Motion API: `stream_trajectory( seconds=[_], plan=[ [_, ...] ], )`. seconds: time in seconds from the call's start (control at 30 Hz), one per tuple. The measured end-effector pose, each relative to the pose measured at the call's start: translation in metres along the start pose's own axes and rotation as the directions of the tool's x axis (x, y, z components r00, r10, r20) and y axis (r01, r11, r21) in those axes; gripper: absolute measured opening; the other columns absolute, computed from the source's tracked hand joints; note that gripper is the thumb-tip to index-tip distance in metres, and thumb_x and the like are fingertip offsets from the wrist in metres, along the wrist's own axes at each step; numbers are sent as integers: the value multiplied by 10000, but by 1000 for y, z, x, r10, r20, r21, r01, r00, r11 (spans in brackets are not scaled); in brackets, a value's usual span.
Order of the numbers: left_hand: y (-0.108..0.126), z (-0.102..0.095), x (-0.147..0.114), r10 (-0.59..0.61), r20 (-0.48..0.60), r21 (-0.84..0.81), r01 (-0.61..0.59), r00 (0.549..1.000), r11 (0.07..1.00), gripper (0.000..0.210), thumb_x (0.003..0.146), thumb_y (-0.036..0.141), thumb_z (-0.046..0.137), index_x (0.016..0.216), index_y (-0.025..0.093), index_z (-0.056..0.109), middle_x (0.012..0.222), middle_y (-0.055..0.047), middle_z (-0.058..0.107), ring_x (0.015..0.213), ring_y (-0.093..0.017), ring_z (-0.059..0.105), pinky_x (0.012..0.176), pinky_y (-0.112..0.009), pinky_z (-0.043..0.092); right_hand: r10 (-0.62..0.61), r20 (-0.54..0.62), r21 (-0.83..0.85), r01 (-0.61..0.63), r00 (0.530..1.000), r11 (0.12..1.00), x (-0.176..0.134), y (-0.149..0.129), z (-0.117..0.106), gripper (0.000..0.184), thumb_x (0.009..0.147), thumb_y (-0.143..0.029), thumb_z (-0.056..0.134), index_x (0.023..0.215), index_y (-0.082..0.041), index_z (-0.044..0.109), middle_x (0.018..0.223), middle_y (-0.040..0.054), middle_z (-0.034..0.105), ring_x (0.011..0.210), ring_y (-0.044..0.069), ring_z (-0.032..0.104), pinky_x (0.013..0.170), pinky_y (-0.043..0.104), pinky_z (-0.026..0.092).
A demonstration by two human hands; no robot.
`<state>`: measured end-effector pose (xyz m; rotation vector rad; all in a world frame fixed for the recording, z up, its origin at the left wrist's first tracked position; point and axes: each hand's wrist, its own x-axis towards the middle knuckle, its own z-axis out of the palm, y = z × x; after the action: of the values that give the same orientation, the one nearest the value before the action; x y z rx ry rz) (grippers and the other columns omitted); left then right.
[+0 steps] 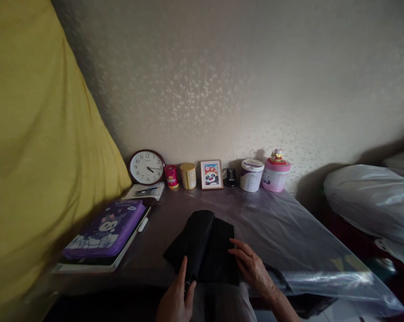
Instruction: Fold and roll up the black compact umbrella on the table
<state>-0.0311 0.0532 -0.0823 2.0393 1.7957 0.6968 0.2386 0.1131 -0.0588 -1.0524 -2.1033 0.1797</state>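
Note:
Black folded fabric, which looks like a folding umbrella (202, 243), lies loosely at the table's near edge with its panels spread to both sides. My left hand (176, 295) grips its near end between thumb and forefinger; a small dark shiny part shows there. The other fingers of that hand are hidden below. My right hand (250, 266) rests its outstretched fingertips on the right edge of the black fabric, fingers slightly apart. Its thumb is out of sight. A thin black strap (278, 275) lies on the table just right of my right wrist.
Plastic sheeting covers the table (289, 232). On the left, a purple case (104, 230) lies on a stack of books. Along the wall stand a clock (147, 167), two small tins, a picture frame (211, 174), a black object and two tubs. A yellow curtain (47, 134) hangs left.

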Motion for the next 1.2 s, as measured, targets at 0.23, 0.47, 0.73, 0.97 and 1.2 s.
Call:
stream_trajectory(
  seconds=[0.23,0.47,0.73,0.97,1.2],
  plan=[
    [2,-1,1,7,-4,-64,-8,1000,998,550,935,318,284,1443,133,183,1401,-124,460,1212,-157,524,973,-296,461,17,24,83,-19,1000,996,12,-15,0,253,892,-133,393,978,-245,603,1278,85,564,1091,192,603,895,338,524],
    [11,-6,1,20,-29,-42,-21,999,999,550,913,295,302,1418,82,247,1377,-152,480,1191,-178,544,957,-303,477,-8,-119,123,23,993,992,51,-32,3,196,919,-172,391,990,-242,560,1227,91,583,1069,191,604,893,351,511],
    [19,-10,3,-22,47,-38,23,999,999,576,899,268,244,1412,7,219,1346,-177,512,1191,-184,545,969,-311,462,-117,-111,95,128,987,987,97,-53,35,204,917,-151,417,992,-224,592,1217,90,583,1074,178,596,903,333,512],
    [9,-9,5,-13,77,-77,19,997,997,561,903,287,304,1421,82,240,1372,-144,495,1195,-171,544,981,-295,451,-164,-58,15,165,985,986,114,-51,65,194,917,-168,449,990,-232,617,1233,74,579,1116,181,573,929,333,502],
    [8,-7,2,11,54,-51,-8,998,999,584,895,291,317,1426,73,213,1438,-132,408,1242,-156,494,993,-249,421,-203,-12,-64,202,979,977,119,-53,75,191,910,-158,463,972,-225,632,1207,74,595,1078,182,592,927,332,502]
  ],
)
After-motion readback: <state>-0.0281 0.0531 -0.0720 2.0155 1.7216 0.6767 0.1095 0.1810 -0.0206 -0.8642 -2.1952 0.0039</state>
